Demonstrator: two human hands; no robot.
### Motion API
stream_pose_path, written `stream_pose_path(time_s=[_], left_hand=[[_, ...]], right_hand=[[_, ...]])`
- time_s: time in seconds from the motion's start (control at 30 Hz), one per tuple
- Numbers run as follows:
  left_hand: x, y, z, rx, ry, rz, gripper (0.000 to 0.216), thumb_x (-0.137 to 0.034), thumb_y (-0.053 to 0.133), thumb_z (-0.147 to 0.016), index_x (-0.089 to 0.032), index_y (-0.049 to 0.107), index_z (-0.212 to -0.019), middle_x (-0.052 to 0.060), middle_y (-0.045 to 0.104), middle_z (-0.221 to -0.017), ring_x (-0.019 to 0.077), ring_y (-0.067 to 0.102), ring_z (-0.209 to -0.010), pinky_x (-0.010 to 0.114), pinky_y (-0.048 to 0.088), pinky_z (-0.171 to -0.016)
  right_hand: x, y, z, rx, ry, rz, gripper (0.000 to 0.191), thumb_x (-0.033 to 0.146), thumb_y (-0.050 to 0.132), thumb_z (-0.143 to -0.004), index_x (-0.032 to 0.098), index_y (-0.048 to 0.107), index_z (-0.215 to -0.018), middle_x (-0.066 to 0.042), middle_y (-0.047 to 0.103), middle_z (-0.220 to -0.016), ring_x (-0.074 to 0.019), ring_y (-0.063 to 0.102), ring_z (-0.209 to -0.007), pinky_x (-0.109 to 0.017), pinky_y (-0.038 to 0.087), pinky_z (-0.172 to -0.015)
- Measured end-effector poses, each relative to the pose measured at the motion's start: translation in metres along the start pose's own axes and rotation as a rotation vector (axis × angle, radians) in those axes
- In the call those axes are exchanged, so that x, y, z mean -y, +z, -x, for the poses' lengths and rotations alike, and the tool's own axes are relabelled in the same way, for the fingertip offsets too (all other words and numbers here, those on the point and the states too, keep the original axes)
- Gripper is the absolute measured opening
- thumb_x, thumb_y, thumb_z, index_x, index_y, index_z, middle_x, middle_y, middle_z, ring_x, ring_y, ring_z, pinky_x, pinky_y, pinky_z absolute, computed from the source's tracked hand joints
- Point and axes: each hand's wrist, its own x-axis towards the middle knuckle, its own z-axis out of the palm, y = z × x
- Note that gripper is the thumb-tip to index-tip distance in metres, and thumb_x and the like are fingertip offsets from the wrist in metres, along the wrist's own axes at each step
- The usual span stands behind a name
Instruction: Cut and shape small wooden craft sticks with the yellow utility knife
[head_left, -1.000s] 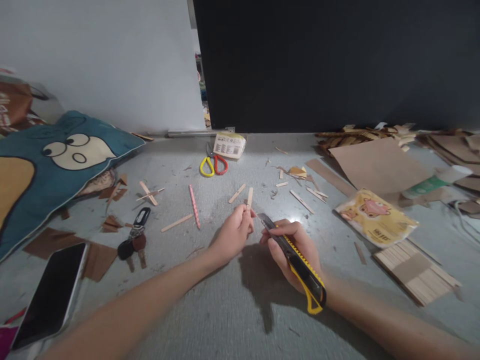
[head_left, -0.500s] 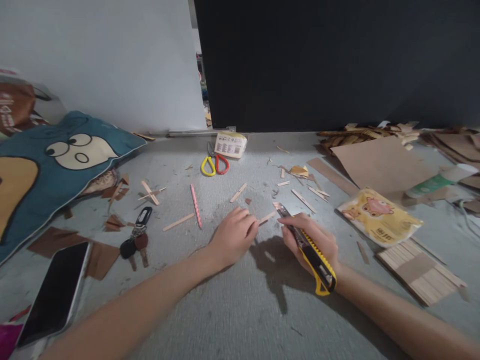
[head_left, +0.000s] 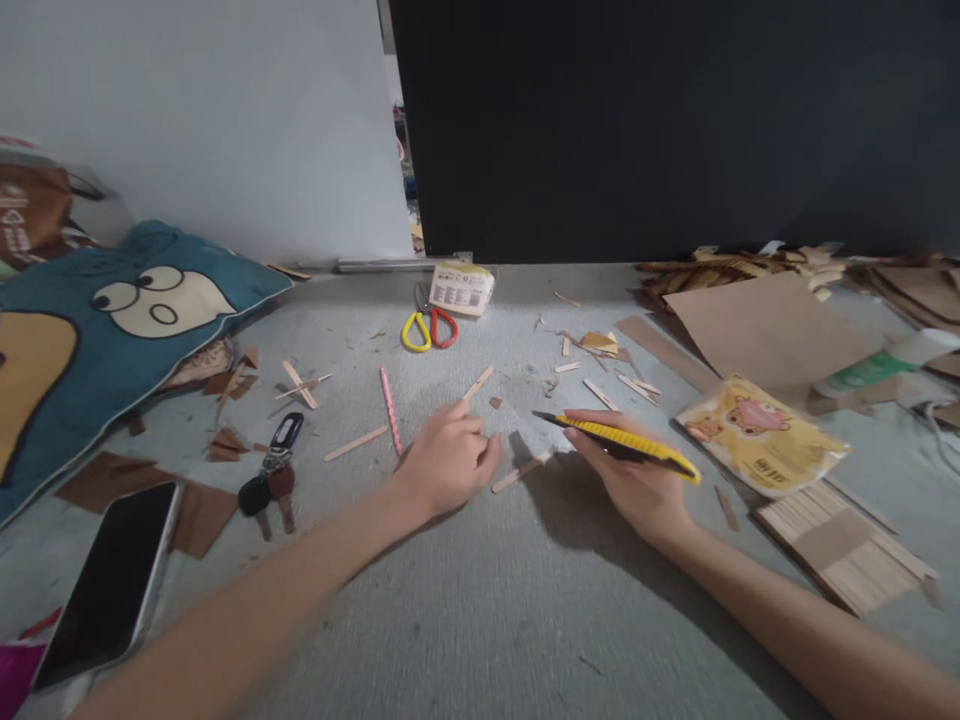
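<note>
My right hand (head_left: 637, 485) is closed around a yellow and black utility knife (head_left: 630, 447), its blade pointing left above the table. A wooden craft stick (head_left: 520, 472) lies on the table between my two hands, with no fingers on it. My left hand (head_left: 448, 455) rests low over the table, fingers loosely bent and thumb apart. Its index fingertip is at the near end of another craft stick (head_left: 480, 382); whether it presses on it I cannot tell. Just left of that hand lies a pink twisted pen-like stick (head_left: 391, 410).
Scissors (head_left: 430, 332) lie near a small white packet (head_left: 460, 290) at the back. Keys (head_left: 274, 485), a phone (head_left: 109, 580) and a blue cushion (head_left: 142, 330) are on the left. To the right are a yellow packet (head_left: 761, 435), a bundle of craft sticks (head_left: 844, 545) and a glue tube (head_left: 885, 362).
My left hand has let go of the craft stick and moved left toward another stick. My right hand has turned the knife flatter, blade to the left, and shifted slightly right.
</note>
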Motion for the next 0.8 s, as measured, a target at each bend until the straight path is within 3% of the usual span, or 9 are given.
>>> stream_pose_path(time_s=[0.07, 0.17, 0.27, 0.37, 0.47, 0.6, 0.8], left_hand=[[0.002, -0.003, -0.002, -0.004, -0.015, 0.082, 0.042, -0.028, 0.052, -0.102, -0.019, 0.066, -0.063, 0.004, 0.056, -0.067, 0.0231, 0.059, -0.085, 0.04, 0.05, -0.085], [0.005, -0.007, -0.005, 0.127, 0.03, 0.241, 0.016, -0.034, 0.069, -0.094, -0.022, 0.077, -0.102, 0.008, 0.069, -0.104, 0.0271, 0.061, -0.111, 0.045, 0.049, -0.101], [0.006, -0.01, -0.005, 0.293, 0.105, 0.251, 0.037, -0.037, 0.072, -0.092, -0.035, 0.072, -0.129, 0.007, 0.064, -0.134, 0.0326, 0.05, -0.136, 0.055, 0.038, -0.115], [0.007, -0.009, -0.003, 0.347, 0.129, 0.178, 0.036, -0.035, 0.065, -0.097, -0.04, 0.07, -0.132, 0.005, 0.059, -0.145, 0.0347, 0.04, -0.147, 0.06, 0.032, -0.119], [0.008, -0.004, -0.001, 0.305, 0.108, 0.132, 0.036, -0.041, 0.065, -0.099, -0.036, 0.07, -0.134, 0.007, 0.059, -0.147, 0.0341, 0.04, -0.148, 0.059, 0.033, -0.119], [0.007, -0.001, 0.001, 0.251, 0.065, 0.112, 0.042, -0.052, 0.063, -0.099, -0.026, 0.071, -0.131, 0.01, 0.059, -0.15, 0.0327, 0.042, -0.149, 0.056, 0.034, -0.12], [0.006, -0.005, -0.001, 0.305, 0.106, 0.154, 0.04, -0.039, 0.062, -0.1, -0.027, 0.065, -0.138, 0.007, 0.054, -0.157, 0.0267, 0.038, -0.154, 0.052, 0.03, -0.126]], right_hand=[[-0.003, -0.001, -0.002, 0.016, 0.036, -0.032, 0.025, 0.049, 0.071, -0.09, 0.026, 0.079, -0.096, -0.006, 0.079, -0.099, -0.0246, 0.073, -0.092, -0.041, 0.057, -0.086], [-0.009, -0.001, -0.001, -0.002, 0.088, -0.118, 0.028, 0.049, 0.067, -0.093, 0.025, 0.079, -0.102, -0.005, 0.077, -0.091, -0.0219, 0.07, -0.084, -0.037, 0.056, -0.077], [-0.01, 0.0, 0.0, -0.037, 0.098, -0.201, 0.031, 0.05, 0.065, -0.096, 0.023, 0.079, -0.099, -0.004, 0.071, -0.081, -0.0176, 0.063, -0.07, -0.031, 0.051, -0.063], [-0.004, -0.001, -0.001, -0.025, 0.046, -0.246, 0.031, 0.05, 0.066, -0.096, 0.022, 0.078, -0.089, -0.002, 0.065, -0.075, -0.0146, 0.056, -0.062, -0.029, 0.045, -0.055], [0.004, -0.002, -0.002, 0.018, 0.009, -0.285, 0.03, 0.049, 0.066, -0.097, 0.023, 0.076, -0.086, 0.0, 0.058, -0.07, -0.0131, 0.052, -0.056, -0.028, 0.043, -0.052], [0.006, -0.001, -0.001, 0.041, 0.072, -0.409, 0.027, 0.049, 0.069, -0.095, 0.023, 0.072, -0.088, -0.002, 0.066, -0.084, -0.0128, 0.06, -0.056, -0.03, 0.051, -0.054], [0.007, -0.001, 0.004, 0.143, 0.106, -0.44, 0.022, 0.043, 0.07, -0.097, 0.022, 0.074, -0.098, -0.004, 0.075, -0.084, -0.0154, 0.069, -0.061, -0.029, 0.06, -0.059]])
